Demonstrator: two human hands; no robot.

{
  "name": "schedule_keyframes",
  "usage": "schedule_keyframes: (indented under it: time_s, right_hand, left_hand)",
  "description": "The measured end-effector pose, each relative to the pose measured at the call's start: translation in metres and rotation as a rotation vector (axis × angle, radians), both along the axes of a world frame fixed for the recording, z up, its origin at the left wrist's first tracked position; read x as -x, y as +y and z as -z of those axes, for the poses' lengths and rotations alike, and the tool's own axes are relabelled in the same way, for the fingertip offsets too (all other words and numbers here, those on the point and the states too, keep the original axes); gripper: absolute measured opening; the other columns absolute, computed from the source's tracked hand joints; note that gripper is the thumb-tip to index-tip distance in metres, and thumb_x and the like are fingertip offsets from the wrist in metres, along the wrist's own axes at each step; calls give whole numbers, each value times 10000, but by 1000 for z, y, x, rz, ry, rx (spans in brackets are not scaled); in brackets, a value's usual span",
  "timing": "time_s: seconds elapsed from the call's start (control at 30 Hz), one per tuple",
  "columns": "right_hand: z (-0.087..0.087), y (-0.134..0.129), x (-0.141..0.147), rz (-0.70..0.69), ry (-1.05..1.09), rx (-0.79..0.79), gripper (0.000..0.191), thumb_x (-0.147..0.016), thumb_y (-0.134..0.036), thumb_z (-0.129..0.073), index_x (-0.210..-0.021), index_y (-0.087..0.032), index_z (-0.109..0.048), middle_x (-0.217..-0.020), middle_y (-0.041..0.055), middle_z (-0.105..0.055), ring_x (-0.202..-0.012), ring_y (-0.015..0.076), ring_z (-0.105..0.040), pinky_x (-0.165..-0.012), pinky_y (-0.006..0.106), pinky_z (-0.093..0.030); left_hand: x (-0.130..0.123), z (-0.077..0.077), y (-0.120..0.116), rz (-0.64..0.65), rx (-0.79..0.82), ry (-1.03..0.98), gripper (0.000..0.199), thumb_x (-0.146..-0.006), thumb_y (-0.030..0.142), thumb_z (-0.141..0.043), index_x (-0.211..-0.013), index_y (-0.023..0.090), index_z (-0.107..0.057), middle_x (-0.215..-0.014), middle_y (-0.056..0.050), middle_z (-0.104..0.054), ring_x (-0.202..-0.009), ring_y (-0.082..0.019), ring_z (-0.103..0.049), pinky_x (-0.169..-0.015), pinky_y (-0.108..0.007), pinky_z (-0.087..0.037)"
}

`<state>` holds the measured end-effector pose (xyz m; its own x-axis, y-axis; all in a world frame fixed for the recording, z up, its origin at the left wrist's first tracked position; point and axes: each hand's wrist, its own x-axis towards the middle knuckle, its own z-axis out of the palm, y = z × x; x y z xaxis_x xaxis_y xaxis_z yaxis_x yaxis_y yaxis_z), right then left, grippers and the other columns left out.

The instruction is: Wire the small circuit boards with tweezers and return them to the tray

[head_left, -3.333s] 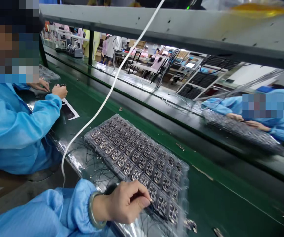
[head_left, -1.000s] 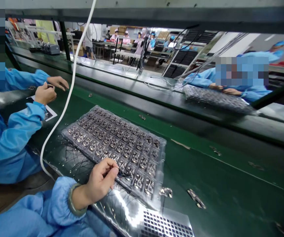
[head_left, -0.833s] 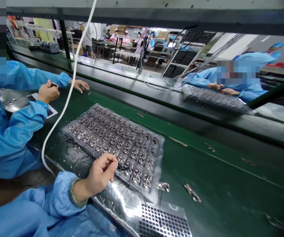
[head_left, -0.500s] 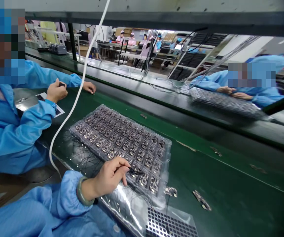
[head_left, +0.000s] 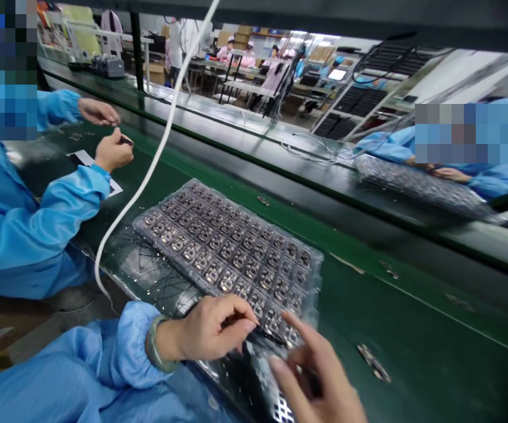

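Observation:
A clear plastic tray [head_left: 254, 220] full of small circuit parts lies on the green table. My left hand [head_left: 216, 329], with a bracelet at the wrist, is over the tray's near edge. Its thumb and index finger pinch the end of a thin black wire. To its right, my right hand [head_left: 320, 370] is spread, thumb and index finger apart, slightly blurred, beside the tray's near right corner. Nothing shows clearly between its fingers. Under both hands a sheet with a grid of squares [head_left: 283, 408] is partly hidden.
Thin black wires [head_left: 159, 273] lie left of my left hand. A white cable [head_left: 166, 126] hangs across the view. Loose metal parts [head_left: 373, 363] lie at right. One person's hands [head_left: 113, 151] work at left, another person's [head_left: 450, 173] across the table.
My right hand has come into view at the lower right. My left hand has moved slightly right and down. The neighbour's far hand has drawn back toward the other hand. The view has shifted.

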<state>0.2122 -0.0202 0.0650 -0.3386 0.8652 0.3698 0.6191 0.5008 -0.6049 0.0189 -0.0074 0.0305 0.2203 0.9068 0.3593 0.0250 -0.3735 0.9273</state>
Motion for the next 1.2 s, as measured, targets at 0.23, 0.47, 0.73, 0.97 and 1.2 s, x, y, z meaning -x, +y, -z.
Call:
schedule_keyframes:
  time_s: [0.23,0.47,0.73,0.97,1.2]
  right_hand:
    - [-26,22,11,50,3,-111,175,-878,-188,-595,-1015,-273,-664,-950,9,-738,-846,150,-702,-749,241,-569]
    - [8,93,-36,585,-313,-444,255,-904,-238,-504,-1076,-197,-688,-1114,103,-705,-989,253,-672,-884,415,-535]
    - [34,102,-32,306,-712,-98,298,-876,-170,-511,-1119,-230,-673,-1173,49,-687,-967,229,-661,-799,357,-564]
    - [31,105,-41,367,-678,-114,316,-909,-186,-477,-1181,-222,-634,-1205,44,-668,-1048,209,-624,-870,330,-530]
    - [33,109,-41,306,-653,-61,282,-917,-277,-505,-1148,-256,-667,-1193,30,-678,-971,236,-649,-805,391,-564]
  left_hand:
    - [1,10,-3,10,12,-83,417,-896,203,-570,-1294,206,-445,-1246,-159,-605,-947,-202,-672,-680,-244,-531]
    - [3,12,-2,-100,50,-108,473,-908,160,-534,-1358,229,-403,-1396,-128,-466,-1223,-227,-523,-1046,-390,-425]
    - [7,9,-1,-56,-45,60,153,-918,112,-485,-924,188,-617,-870,-50,-676,-890,-178,-651,-826,-304,-503]
    - [6,7,-2,-53,-40,90,160,-913,101,-484,-916,193,-614,-868,-41,-666,-901,-173,-659,-822,-289,-493]
    - [6,8,-2,-62,6,96,154,-927,119,-478,-948,191,-612,-875,-39,-651,-852,-160,-658,-780,-279,-500]
